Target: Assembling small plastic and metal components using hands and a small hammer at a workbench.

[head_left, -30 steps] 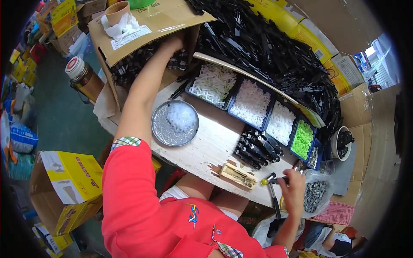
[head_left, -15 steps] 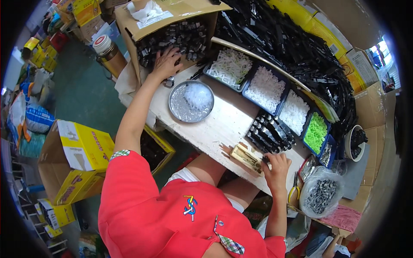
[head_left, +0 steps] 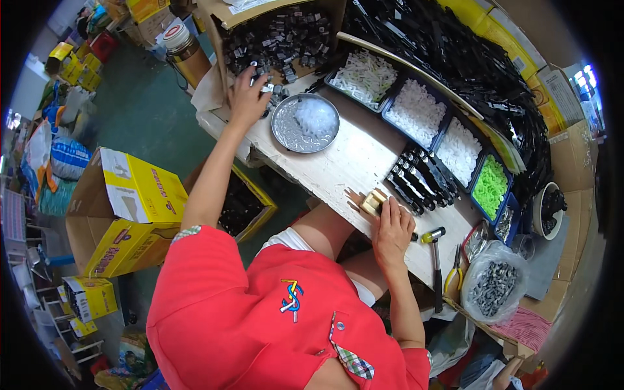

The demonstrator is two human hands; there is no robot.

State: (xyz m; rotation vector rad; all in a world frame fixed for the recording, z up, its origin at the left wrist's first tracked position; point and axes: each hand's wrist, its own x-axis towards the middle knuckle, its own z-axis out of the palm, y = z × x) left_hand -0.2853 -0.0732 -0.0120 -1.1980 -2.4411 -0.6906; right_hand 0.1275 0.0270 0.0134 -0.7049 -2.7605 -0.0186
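My left hand [head_left: 248, 97], its fingers apart, is at the front edge of a cardboard carton [head_left: 220, 62] full of small black-and-metal parts [head_left: 279, 39]. A few loose parts lie beside its fingertips; one shiny bit shows at a fingertip. Right of it sits a round metal tray [head_left: 292, 138] with a clear-white clump [head_left: 316, 117]. At the table's near edge, my right hand [head_left: 392, 235] is closed over the right end of a cream-coloured slotted block [head_left: 372, 202], covering much of it. Several black strip-like pieces [head_left: 421, 179] lie in a row just beyond.
Blue trays of white pieces [head_left: 416, 112] and green pieces [head_left: 491, 187] line the back, before heaped black strips [head_left: 455, 58]. On the right are a hammer [head_left: 437, 266], yellow-handled pliers [head_left: 454, 273] and a bag of metal parts [head_left: 495, 286]. A flask [head_left: 188, 57] stands left.
My left hand has drawn back from inside the carton to its front edge. My right hand has shifted left over the block, and the hammer now shows beside it. The view has shifted slightly.
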